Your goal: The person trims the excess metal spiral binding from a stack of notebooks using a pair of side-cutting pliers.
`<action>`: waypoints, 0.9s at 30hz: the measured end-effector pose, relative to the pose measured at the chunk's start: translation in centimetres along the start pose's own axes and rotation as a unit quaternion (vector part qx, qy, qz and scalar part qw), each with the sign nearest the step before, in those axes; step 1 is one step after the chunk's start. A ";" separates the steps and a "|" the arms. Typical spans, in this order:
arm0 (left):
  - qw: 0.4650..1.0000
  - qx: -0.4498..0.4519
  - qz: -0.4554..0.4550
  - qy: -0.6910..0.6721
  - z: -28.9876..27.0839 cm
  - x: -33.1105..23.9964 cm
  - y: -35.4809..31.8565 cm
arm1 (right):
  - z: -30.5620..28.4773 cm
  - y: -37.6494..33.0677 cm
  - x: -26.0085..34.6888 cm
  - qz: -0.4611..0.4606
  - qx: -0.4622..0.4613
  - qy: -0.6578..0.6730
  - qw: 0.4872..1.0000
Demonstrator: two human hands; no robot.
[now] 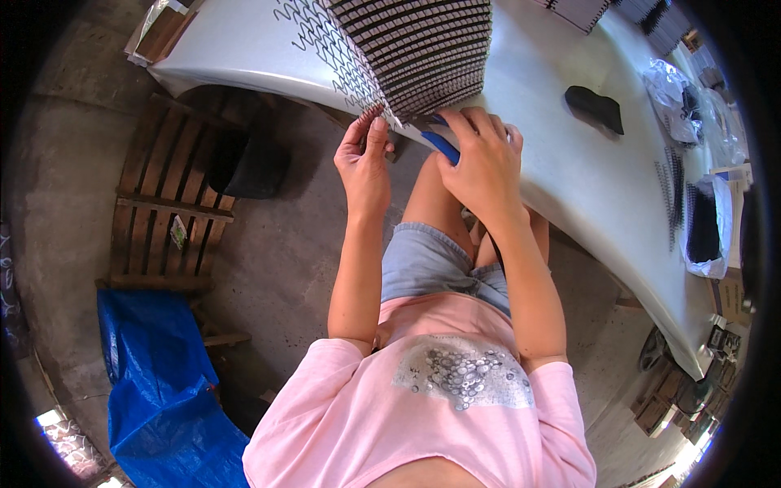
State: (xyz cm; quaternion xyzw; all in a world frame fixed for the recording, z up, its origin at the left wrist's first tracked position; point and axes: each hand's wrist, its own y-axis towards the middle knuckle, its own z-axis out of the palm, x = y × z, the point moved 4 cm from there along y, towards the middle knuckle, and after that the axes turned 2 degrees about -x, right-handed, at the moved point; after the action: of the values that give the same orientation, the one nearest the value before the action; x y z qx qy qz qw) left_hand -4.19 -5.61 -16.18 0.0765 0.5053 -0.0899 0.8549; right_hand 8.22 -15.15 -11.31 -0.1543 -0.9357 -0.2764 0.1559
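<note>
A stack of spiral-bound notebooks (431, 57) stands on the table's near edge, its black coils facing me in rows. Loose coil ends (313, 41) stick out in wavy lines from its left side. At the stack's bottom corner my left hand (366, 167) pinches a short dark reddish spiral coil (372, 113) between thumb and fingers. My right hand (488, 159) is wrapped round blue-handled pliers (442, 147), just right of the left hand. The jaws of the pliers point at the same corner and are hard to make out.
On the white table (561, 171) lies a black curved piece (595, 111). Plastic bags (675, 98) and bundles of black coils (671, 191) lie along its right side. More notebooks (578, 12) are at the back. Left on the floor are a wooden pallet (167, 203) and a blue tarp (163, 382).
</note>
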 end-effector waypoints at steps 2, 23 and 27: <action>1.000 0.002 0.000 -0.005 0.0 0.0 -0.1 | -0.2 0.1 0.0 0.001 -0.011 0.006 1.000; 0.999 0.011 0.011 -0.029 0.1 0.2 -0.1 | 0.6 0.6 0.3 0.021 0.022 0.084 0.996; 0.998 0.005 0.030 -0.053 -0.2 0.5 0.0 | 1.1 0.6 0.0 0.039 0.075 0.091 0.992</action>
State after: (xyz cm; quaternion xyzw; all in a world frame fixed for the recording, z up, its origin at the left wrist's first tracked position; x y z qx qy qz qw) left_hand -4.10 -5.61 -16.66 0.0911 0.4560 -0.0707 0.8825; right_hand 8.20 -14.03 -11.85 -0.1524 -0.9289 -0.2122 0.2626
